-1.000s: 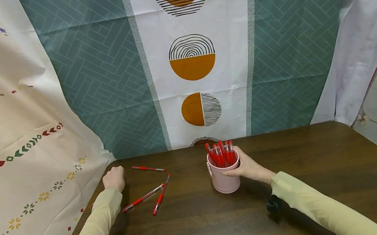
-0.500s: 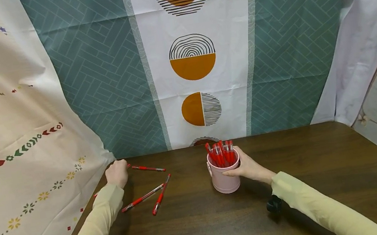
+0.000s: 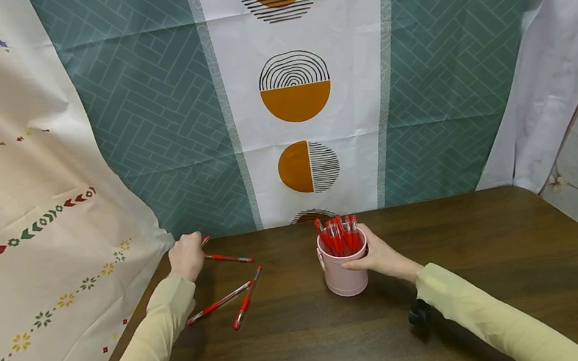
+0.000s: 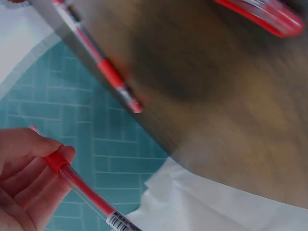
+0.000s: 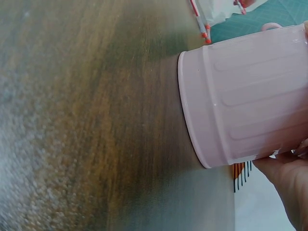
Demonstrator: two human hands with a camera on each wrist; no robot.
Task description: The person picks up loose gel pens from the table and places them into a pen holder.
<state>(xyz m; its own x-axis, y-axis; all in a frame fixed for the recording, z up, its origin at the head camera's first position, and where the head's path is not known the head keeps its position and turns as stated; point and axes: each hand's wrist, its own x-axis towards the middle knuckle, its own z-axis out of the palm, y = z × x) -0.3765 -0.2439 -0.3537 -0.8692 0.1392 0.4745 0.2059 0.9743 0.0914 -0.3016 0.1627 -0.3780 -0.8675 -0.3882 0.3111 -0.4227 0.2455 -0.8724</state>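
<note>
Between thumb and fingers my left hand (image 3: 187,258) pinches a red gel pen (image 4: 89,192) by its red grip, its clear barrel reaching down out of the left wrist view. In the head view only a red end of it shows past the knuckles. My right hand (image 3: 377,257) grips a pink bucket (image 3: 346,280) around its upper right side, thumb across the front. The bucket stands upright on the table, and several red pens (image 3: 338,236) poke up out of it, caps at the top.
A loose red pen (image 3: 229,258) lies near the table's back edge, beside the left hand. Two more, a slanting pen (image 3: 248,297) and a flatter pen (image 3: 213,308), touch at their ends nearer the front. Patterned cloth (image 3: 183,177) hangs behind the dark wooden table (image 3: 313,350).
My left hand has moved right and toward the back of the table, carrying its pen. The right hand and the bucket keep their place, and the loose pens lie as before.
</note>
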